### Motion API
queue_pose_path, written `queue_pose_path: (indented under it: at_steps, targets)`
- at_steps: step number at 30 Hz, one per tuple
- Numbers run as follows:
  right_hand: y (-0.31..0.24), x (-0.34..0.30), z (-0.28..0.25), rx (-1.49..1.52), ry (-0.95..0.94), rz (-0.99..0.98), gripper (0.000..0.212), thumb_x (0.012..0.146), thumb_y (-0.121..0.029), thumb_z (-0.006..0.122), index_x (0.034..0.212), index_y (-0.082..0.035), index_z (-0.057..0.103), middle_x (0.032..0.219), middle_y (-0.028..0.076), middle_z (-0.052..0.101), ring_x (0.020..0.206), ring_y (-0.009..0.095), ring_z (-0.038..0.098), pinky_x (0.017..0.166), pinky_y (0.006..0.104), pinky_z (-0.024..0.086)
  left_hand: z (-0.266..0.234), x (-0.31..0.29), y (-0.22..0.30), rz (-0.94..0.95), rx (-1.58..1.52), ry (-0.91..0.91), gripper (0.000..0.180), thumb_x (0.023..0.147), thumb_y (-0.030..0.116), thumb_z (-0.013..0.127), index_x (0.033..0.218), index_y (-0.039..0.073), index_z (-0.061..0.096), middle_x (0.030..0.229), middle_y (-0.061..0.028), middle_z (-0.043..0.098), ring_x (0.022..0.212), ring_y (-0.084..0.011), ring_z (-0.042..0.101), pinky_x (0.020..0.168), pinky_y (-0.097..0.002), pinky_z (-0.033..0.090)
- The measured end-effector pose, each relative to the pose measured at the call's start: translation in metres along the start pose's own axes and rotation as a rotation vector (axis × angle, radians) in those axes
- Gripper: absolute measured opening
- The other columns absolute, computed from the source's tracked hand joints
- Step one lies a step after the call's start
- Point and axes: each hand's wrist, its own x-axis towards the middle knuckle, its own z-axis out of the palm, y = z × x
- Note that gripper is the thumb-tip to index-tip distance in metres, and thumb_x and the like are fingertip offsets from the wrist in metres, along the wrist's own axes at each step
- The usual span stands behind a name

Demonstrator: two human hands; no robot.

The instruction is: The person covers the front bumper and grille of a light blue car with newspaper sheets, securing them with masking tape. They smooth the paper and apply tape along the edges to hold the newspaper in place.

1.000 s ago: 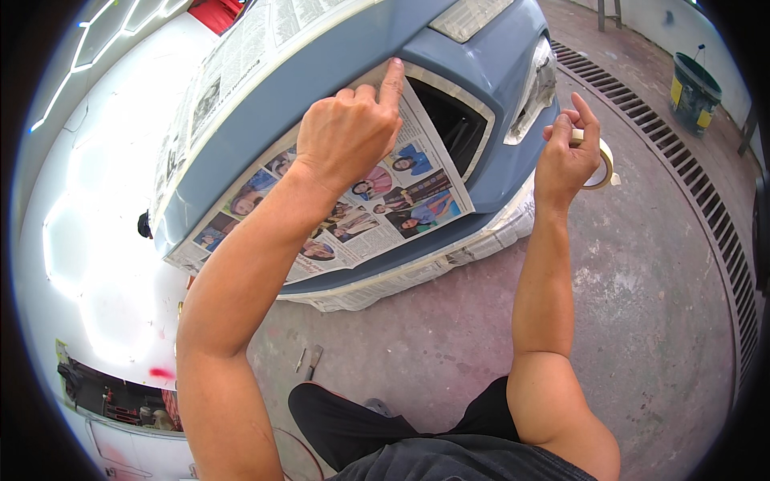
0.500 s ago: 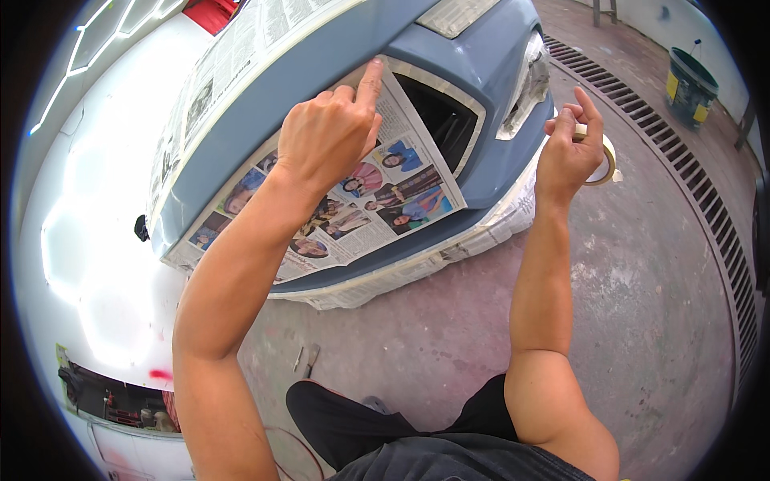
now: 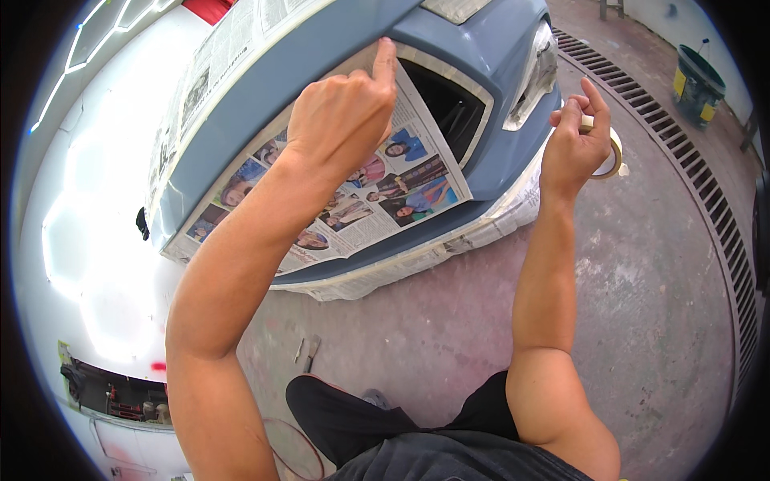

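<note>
Covering part of a dark hole [image 3: 451, 111] in a blue bumper [image 3: 281, 84], the newspaper [image 3: 413, 180] has bright pictures. The left hand [image 3: 343, 111] pokes near its top, curled fingers hidden inside. Well apart, the right hand [image 3: 573, 151] holds a tape roll [image 3: 617, 156].

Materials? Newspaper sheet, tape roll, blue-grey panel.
Newspaper sheet: thin, matte paper; printed columns, colour photos, sharp edge.
Tape roll: probably paper masking tape; cream, dull edge.
Blue-grey panel: satin coating, soft highlights; plastic or metal underneath, can't tell.
</note>
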Motion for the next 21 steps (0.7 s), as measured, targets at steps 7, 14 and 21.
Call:
queue_pose_path:
  at_steps: [7, 14, 21]
  targets:
    - [-0.009, -0.01, 0.007, 0.025, -0.043, -0.025, 0.03, 0.098, -0.001, 0.057, 0.126, -0.004, 0.067, 0.097, 0.003, 0.065, 0.067, 0.009, 0.064, 0.058, 0.0223, 0.052, 0.002, -0.008, -0.002, 0.085, -0.086, -0.054, 0.069, 0.084, 0.01, 0.067, 0.15, 0.004, 0.051, 0.07, -0.0141, 0.07, 0.062, -0.028, 0.073, 0.06, -0.0376, 0.06]
    - [-0.024, -0.01, 0.005, 0.002, -0.029, -0.061, 0.029, 0.098, -0.001, 0.058, 0.124, -0.005, 0.068, 0.097, 0.003, 0.066, 0.069, 0.01, 0.067, 0.059, 0.0222, 0.054, 0.015, -0.018, -0.003, -0.027, -0.194, 0.088, 0.067, 0.088, 0.014, 0.064, 0.152, 0.005, 0.048, 0.074, -0.0178, 0.07, 0.062, -0.0312, 0.071, 0.061, -0.0408, 0.061]
    - [-0.019, -0.002, 0.006, 0.007, -0.018, -0.074, 0.029, 0.098, -0.002, 0.059, 0.125, -0.005, 0.068, 0.096, 0.003, 0.066, 0.07, 0.011, 0.069, 0.061, 0.0225, 0.055, 0.007, -0.003, -0.005, -0.014, -0.12, 0.05, 0.057, 0.087, 0.014, 0.067, 0.141, -0.001, 0.058, 0.075, -0.0163, 0.072, 0.062, -0.0281, 0.072, 0.057, -0.039, 0.059]
